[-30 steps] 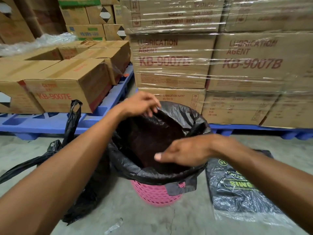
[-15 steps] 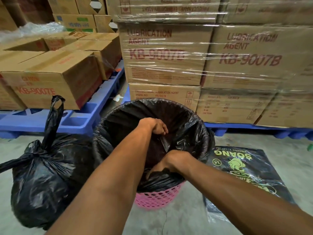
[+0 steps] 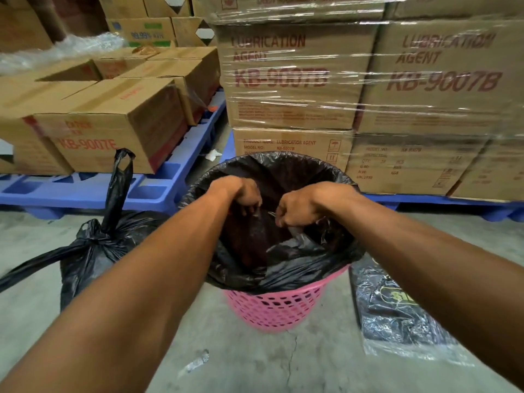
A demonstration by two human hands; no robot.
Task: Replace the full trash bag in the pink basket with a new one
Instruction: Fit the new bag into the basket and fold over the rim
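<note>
The pink basket [image 3: 276, 306] stands on the concrete floor in the middle of the view. A new black trash bag [image 3: 286, 268] lines it, folded over the rim and loose inside. Both of my hands reach down into the bag's mouth. My left hand [image 3: 243, 192] has its fingers curled on a fold of the liner. My right hand [image 3: 297, 207] pinches another fold close beside it. The full trash bag [image 3: 93, 253], black and knotted at the top, sits on the floor to the left of the basket.
A flat pack of black bags [image 3: 394, 313] lies on the floor right of the basket. Blue pallets [image 3: 93, 191] carry cardboard boxes [image 3: 113, 123] at left, and wrapped box stacks [image 3: 297, 80] rise right behind the basket. A clear plastic scrap [image 3: 197, 363] lies near me.
My right hand has come up from deep inside the bag to beside my left hand. Both now grip folds of the liner near its middle. The view shifted slightly.
</note>
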